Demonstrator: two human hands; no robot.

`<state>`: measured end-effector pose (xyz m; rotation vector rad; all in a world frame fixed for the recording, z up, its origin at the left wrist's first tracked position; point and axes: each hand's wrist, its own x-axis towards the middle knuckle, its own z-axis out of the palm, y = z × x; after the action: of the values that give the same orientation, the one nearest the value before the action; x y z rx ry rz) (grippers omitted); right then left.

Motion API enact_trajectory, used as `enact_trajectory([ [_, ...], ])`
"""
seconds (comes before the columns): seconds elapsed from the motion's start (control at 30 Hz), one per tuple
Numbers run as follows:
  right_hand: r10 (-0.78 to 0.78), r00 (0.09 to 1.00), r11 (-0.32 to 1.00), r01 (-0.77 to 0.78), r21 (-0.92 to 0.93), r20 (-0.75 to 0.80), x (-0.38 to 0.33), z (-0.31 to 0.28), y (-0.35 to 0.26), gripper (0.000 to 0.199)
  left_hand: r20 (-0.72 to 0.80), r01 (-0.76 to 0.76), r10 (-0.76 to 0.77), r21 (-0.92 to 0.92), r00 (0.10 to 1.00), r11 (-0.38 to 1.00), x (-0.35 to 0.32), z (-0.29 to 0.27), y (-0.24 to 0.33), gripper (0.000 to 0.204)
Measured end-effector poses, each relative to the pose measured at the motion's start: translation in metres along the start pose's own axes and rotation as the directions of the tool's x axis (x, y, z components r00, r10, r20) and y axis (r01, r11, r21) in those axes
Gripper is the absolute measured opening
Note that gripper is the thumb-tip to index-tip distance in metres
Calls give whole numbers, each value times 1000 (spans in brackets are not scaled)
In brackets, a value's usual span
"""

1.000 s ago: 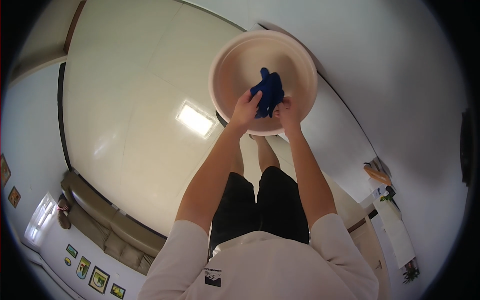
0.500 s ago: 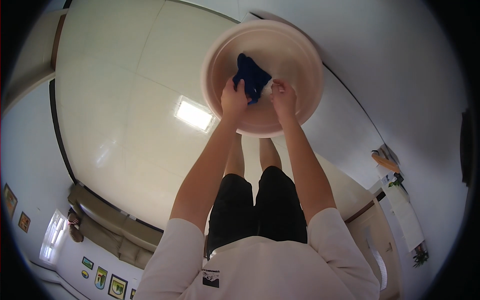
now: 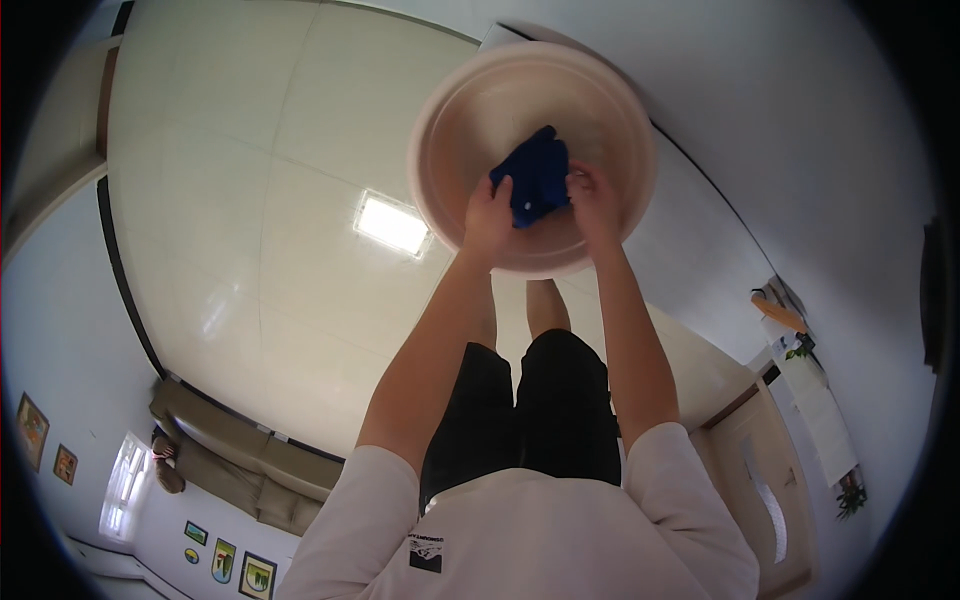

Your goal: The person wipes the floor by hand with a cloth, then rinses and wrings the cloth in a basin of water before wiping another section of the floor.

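Note:
A dark blue cloth (image 3: pixel 540 172) is held up, partly bunched, over the inside of a round pale pink basin (image 3: pixel 432 150). My left hand (image 3: pixel 488 218) is closed on its left edge, with the thumb lying over the front. At the opposite edge, the curled fingers of my right hand (image 3: pixel 597 203) grip the fabric. A small white spot shows low on the cloth. Whether the basin holds water is hard to make out.
Pale glossy floor tiles (image 3: pixel 200 150) stretch to the left, with a bright light reflection. A wall (image 3: pixel 780 130) rises close on the right of the basin. Behind me are a brown sofa (image 3: pixel 250 455), a door (image 3: pixel 765 480) and a white shelf (image 3: pixel 815 410) with plants.
The cloth has shifted right and turned, now spread between both hands. My right hand, which was pinched just apart from it, now meets its right edge. My left hand has moved slightly right.

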<state>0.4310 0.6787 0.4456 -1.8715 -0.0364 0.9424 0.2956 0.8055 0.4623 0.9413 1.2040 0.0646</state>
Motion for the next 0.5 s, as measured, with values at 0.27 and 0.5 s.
enact_trajectory([
  [0.27, -167, 986, 819, 123, -560, -27, 5, 31, 4, 44, -311, 36, 94, 388, 946, 921, 17, 1, -2, 60],
  [0.5, -229, 973, 678, 130, -723, -40, 3, 54, -4, 29, -59, -91, 113, 287, 992, 953, -12, 4, -2, 64],
])
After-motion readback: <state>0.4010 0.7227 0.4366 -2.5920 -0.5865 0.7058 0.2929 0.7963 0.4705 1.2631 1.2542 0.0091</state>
